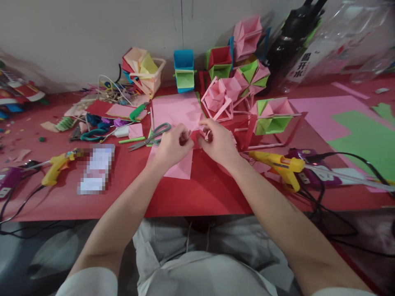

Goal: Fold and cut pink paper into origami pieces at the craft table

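Over the middle of the red table, my left hand point(177, 142) and my right hand point(216, 139) come together around a small piece of red paper point(196, 139). Fingers and thumb of each hand are pinched on its edges, and part of the paper is hidden by them. Beneath and behind my hands lie pink paper sheets point(173, 109). Close to my left hand, grey-handled scissors point(151, 135) rest with their blades pointing left. Folded pink paper shapes point(217, 96) stand just behind my right hand.
Yellow glue guns lie at left point(58, 166) and right point(279, 162), with trailing cords. A phone point(97, 168) is at left. Folded paper models point(183, 70) line the wall. A dark bottle point(284, 41) and clear plastic bottles point(321, 49) stand back right, near green paper point(364, 139).
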### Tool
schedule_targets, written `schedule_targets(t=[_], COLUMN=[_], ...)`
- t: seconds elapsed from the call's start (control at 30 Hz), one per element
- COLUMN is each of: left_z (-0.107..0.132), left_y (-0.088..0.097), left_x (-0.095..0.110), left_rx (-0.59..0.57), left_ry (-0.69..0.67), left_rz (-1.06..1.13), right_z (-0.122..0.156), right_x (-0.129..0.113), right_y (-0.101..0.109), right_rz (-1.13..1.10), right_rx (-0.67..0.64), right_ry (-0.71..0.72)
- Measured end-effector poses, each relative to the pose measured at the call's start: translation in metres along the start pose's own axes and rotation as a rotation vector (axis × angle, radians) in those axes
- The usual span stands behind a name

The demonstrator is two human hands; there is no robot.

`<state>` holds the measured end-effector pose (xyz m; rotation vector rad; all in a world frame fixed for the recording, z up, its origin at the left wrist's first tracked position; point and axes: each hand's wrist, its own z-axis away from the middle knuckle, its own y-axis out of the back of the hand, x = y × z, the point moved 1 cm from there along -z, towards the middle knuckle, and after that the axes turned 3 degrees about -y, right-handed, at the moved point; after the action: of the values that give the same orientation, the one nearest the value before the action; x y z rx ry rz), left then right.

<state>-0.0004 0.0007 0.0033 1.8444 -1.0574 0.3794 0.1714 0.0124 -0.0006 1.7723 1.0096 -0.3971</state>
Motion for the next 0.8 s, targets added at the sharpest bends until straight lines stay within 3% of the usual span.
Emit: schedule_targets(t=[0.27,0.47,0.63,0.8], left_z=[0.001,0.003,-0.002,-0.004], left_y=[-0.001,0.001,0.009,0.012], left_x=[0.002,0.008,0.000,-0.004], left_rx=[-0.056,-0.126,0.037,-0.136], left_ry=[-0.002,-0.049,-0.003,0.071], left_rz=[-0.023,0.129,0.155,0.327], right_z=[-0.002,-0.003,-0.003,-0.003], right_x=[0.004,0.003,0.001,-0.001], right_y=[-0.002,0.002,0.005,0.008], right_rz=[-0.067,-0.126,-0.226,-0.319], right_rx=[0.039,0.054,0.057,0.076], right_ry=[0.159,0.185,0.154,0.049])
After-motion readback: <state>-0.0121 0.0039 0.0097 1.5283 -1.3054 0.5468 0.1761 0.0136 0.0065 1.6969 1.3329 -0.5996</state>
